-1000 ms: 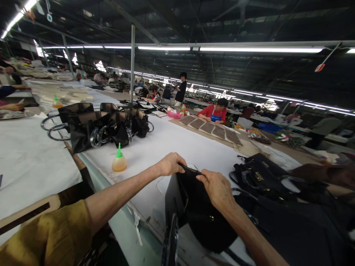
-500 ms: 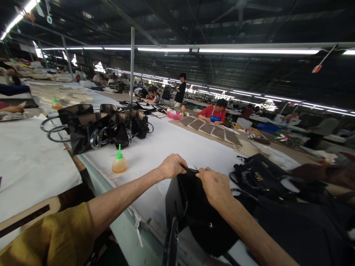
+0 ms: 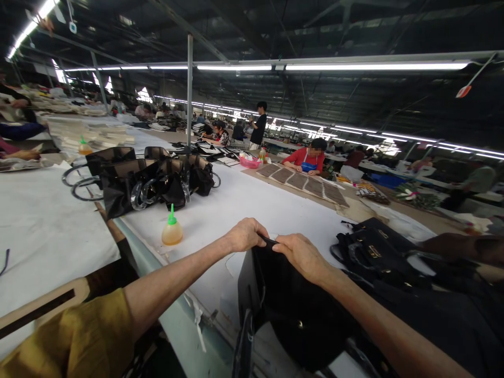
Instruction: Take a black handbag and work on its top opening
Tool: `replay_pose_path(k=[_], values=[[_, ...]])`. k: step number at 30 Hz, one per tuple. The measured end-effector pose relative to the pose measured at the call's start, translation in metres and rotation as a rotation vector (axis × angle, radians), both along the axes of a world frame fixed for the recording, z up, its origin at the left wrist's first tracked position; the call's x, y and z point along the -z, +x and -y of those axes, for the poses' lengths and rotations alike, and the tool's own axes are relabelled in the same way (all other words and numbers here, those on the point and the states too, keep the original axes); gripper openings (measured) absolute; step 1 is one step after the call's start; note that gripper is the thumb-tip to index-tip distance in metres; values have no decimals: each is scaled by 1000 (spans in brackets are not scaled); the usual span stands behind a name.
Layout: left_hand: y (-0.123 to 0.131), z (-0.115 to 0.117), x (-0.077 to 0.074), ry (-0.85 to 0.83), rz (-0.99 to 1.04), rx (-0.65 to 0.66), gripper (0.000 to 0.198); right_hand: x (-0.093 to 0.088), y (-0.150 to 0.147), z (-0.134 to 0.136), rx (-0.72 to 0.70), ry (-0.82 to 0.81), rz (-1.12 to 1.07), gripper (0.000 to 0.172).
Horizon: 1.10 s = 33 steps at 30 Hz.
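A black handbag (image 3: pixel 287 304) stands upright near the front edge of the white worktable (image 3: pixel 236 205). My left hand (image 3: pixel 246 234) is closed over the far top edge of the bag. My right hand (image 3: pixel 299 255) pinches the same top edge just to the right, its fingertips almost touching the left hand. A clear curved handle (image 3: pixel 239 346) hangs at the bag's near side. What lies inside the bag is hidden.
A glue bottle with a green cap (image 3: pixel 172 229) stands left of my hands. Several black bags with clear handles (image 3: pixel 145 181) lie further back. More black bags (image 3: pixel 378 252) are piled at right. A person in red (image 3: pixel 307 157) works at the far side.
My right hand has slid left along the bag's top edge toward my left hand. The left hand has stayed gripping the edge.
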<state>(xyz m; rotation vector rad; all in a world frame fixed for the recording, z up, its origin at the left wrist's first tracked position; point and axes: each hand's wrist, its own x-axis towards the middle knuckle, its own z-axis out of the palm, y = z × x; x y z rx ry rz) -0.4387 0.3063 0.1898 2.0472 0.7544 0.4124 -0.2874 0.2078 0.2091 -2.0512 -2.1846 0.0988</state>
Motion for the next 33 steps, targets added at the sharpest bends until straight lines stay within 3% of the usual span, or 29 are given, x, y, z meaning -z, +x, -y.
replay_pose_path(k=[9, 15, 19, 23, 27, 30, 33], values=[[-2, -3, 11, -21, 99, 21, 23, -1, -20, -9, 25, -75, 53, 19], [-19, -6, -7, -192, 292, 73, 39, -3, -16, -21, 138, -80, 135, 24], [-45, 13, -12, -194, 373, 8, 46, -11, 2, -18, 279, -75, 181, 23], [-61, 46, 7, -185, 266, 40, 60, -17, 19, -8, 367, -85, 204, 21], [-48, 56, 31, -75, 149, -199, 73, -14, 27, -1, 376, -100, 204, 22], [-35, 44, 40, -29, 108, -261, 58, -11, 29, 4, 379, -102, 201, 23], [-33, 26, 43, -50, 124, -204, 34, -11, 34, 16, 379, -99, 196, 23]])
